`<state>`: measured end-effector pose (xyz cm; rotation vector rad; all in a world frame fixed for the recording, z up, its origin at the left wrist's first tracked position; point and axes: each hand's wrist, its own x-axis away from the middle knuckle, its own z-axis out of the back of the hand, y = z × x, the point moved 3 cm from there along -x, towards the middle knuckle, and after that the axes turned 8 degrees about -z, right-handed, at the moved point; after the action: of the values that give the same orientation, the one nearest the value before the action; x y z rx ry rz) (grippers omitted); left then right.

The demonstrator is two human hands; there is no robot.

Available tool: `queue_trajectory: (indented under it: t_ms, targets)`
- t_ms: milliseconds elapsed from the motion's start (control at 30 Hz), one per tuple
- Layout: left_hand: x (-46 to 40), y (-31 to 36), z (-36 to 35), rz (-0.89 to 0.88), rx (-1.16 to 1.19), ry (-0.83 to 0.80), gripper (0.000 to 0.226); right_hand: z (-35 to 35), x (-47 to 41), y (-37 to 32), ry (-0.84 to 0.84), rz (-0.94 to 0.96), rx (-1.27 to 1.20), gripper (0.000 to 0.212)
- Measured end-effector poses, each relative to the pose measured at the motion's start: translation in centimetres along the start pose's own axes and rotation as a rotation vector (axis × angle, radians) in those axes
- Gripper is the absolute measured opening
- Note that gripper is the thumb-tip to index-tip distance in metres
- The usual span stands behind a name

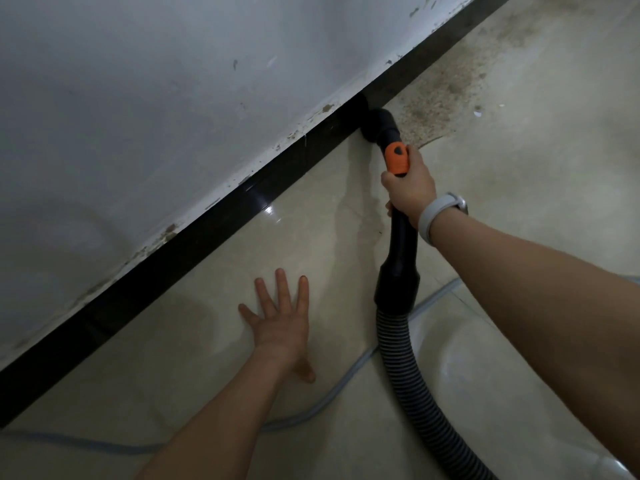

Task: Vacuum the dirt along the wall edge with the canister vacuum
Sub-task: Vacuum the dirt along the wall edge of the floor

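Note:
My right hand (408,188) grips the vacuum handle (397,161), a black tube with an orange collar. Its black nozzle (375,128) presses against the black baseboard (207,220) where the white wall meets the floor. A band of brown dirt (443,91) lies along the wall edge just beyond the nozzle, to the upper right. The ribbed black hose (412,375) runs from the handle down to the lower right. My left hand (280,323) rests flat on the beige tile floor, fingers spread, holding nothing. The canister is out of sight.
A grey power cord (332,400) snakes across the glossy tile floor (519,202) under my left forearm and behind the hose. The white wall (173,98) shows chipped, stained paint above the baseboard. A white band sits on my right wrist.

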<state>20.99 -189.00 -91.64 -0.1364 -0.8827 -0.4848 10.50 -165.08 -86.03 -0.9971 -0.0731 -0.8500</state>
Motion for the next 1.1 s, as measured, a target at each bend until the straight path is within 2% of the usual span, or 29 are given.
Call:
queue_trajectory:
  t_ms: [200,300,367,433,567,633,700,800,933,1000,1067,1100]
  targets:
    - [0.5,0.1,0.3,-0.005,-0.006,-0.001,0.150,0.0,2.4,0.6,-0.092,0.017,0.073,0.070]
    - [2.2,-0.3,0.8,-0.026,0.078,0.024,0.130,-0.4,7.0,2.1,-0.210,0.055,0.071,0.071]
    - [4.1,-0.1,1.3,-0.029,0.276,0.059,0.101,0.0,10.8,2.9,-0.281,0.056,0.095,0.071]
    - [6.8,0.4,2.2,-0.001,0.581,0.139,0.075,1.3,14.3,3.0,-0.314,0.022,0.086,0.070]
    - [14.9,2.7,6.2,0.160,1.216,0.315,0.033,5.4,21.1,0.2,-0.391,0.028,0.090,0.073]
    - [19.5,4.2,9.0,0.211,1.484,0.341,0.027,7.6,24.7,-2.0,-0.416,0.017,0.109,0.077]
    - [24.1,5.5,12.3,0.202,1.658,0.358,0.036,9.9,28.4,-4.5,-0.425,-0.037,0.110,0.083]
    - [30.5,7.0,17.0,0.128,1.732,0.375,0.045,13.4,34.1,-8.9,-0.442,-0.071,0.129,0.087]
    - [37.9,7.9,23.4,0.083,1.703,0.378,0.021,18.7,40.9,-15.6,-0.483,-0.034,0.231,0.091]
    - [41.3,8.1,26.3,0.110,1.695,0.383,0.026,21.1,43.3,-18.9,-0.515,-0.038,0.231,0.090]
    - [44.5,8.3,29.6,0.082,1.674,0.462,0.023,23.7,44.9,-22.2,-0.536,-0.083,0.171,0.082]
    - [46.1,8.4,31.4,0.062,1.660,0.511,0.019,25.1,45.7,-23.7,-0.541,-0.117,0.129,0.070]
